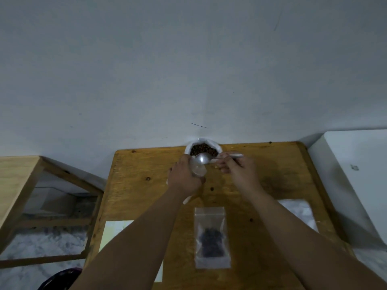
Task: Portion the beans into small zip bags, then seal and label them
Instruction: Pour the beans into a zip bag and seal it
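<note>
Filled zip bag (pixel 212 237): flat on table (pixel 146 174), lengthwise front-to-back. Left hand (pixel 184 176) grips empty bag (pixel 198 170) (beside bean sack (pixel 202 151), far edge). Right hand (pixel 236 168) pinches spoon (pixel 202 158), handle pointing right.

Wood desk (pixel 136 185) pushed against grey wall (pixel 188 59), open wood frame (pixel 21 181) to its left over marbled floor (pixel 41 243), white box (pixel 356 174) just beside its right edge, unidentifiable dark round thing (pixel 60 279) bottom-left.

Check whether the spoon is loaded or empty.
Empty: the spoon shows a bare, shiny bowl, no beans; the right hand holds it at the bean sack.
</note>
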